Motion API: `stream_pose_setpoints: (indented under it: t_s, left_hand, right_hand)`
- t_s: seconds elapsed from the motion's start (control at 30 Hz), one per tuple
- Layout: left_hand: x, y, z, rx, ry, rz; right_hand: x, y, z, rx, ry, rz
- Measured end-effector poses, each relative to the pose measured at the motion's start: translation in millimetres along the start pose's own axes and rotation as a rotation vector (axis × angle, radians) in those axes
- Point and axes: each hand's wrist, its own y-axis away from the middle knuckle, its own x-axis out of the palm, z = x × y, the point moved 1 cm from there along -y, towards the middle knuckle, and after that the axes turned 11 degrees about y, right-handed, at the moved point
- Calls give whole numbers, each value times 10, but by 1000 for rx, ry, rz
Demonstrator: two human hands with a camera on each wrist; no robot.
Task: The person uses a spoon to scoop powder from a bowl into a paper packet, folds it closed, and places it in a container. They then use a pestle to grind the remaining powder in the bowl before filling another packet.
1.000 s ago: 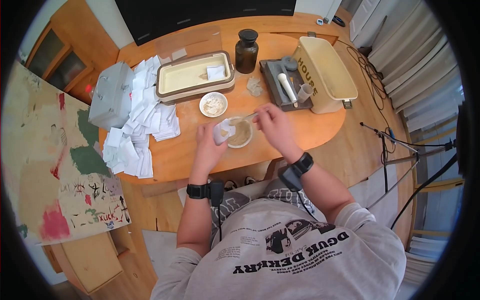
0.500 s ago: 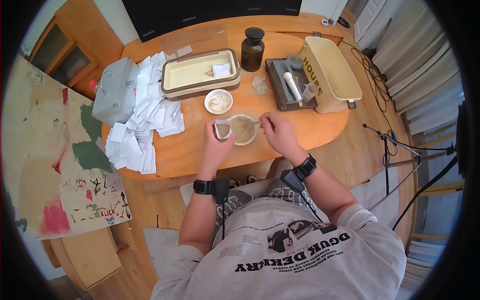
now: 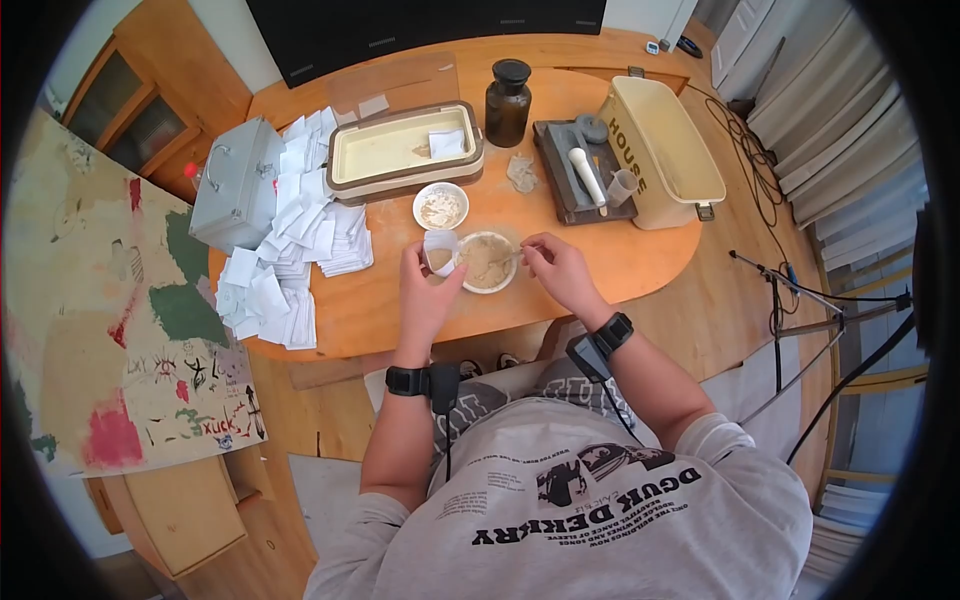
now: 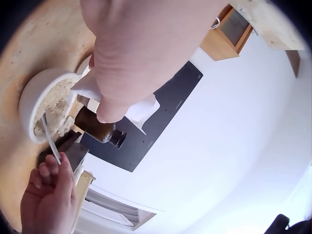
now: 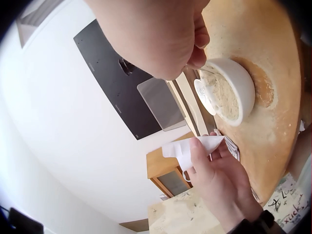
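My left hand (image 3: 428,295) holds a small white paper packet (image 3: 438,242) with its mouth spread, right at the left rim of a white bowl (image 3: 489,291). Beige powder (image 3: 487,260) fills much of the bowl. From the other side my right hand (image 3: 562,272) pinches a thin metal spoon (image 4: 51,140) by its handle, the far end down in the powder. In the right wrist view, my left thumb presses the packet (image 5: 185,151) against the fingers. Just behind stands a second white bowl (image 3: 465,207) with pale powder in it.
Many white packets (image 3: 300,225) are piled at left beside a silver metal case (image 3: 235,185). Behind stand a cream-and-brown tray (image 3: 345,190) and a dark glass jar (image 3: 508,105). To the right are a grey tray (image 3: 553,180) with a white-handled tool and a cream bin (image 3: 655,150).
The packet, earlier tipped toward the bowl with the spoon at its mouth, now stands more upright at the rim. The spoon has gone from the packet down into the powder.
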Motion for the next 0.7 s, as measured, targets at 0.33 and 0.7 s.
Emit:
stream_pose_setpoints:
  t_s: [0.33, 0.7]
  left_hand:
    - [-39, 7, -233, 282, -493, 37]
    - [23, -45, -277, 212, -485, 207]
  right_hand:
    - [-93, 11, 121, -65, -24, -85]
    - [-126, 94, 670, -224, -83, -148]
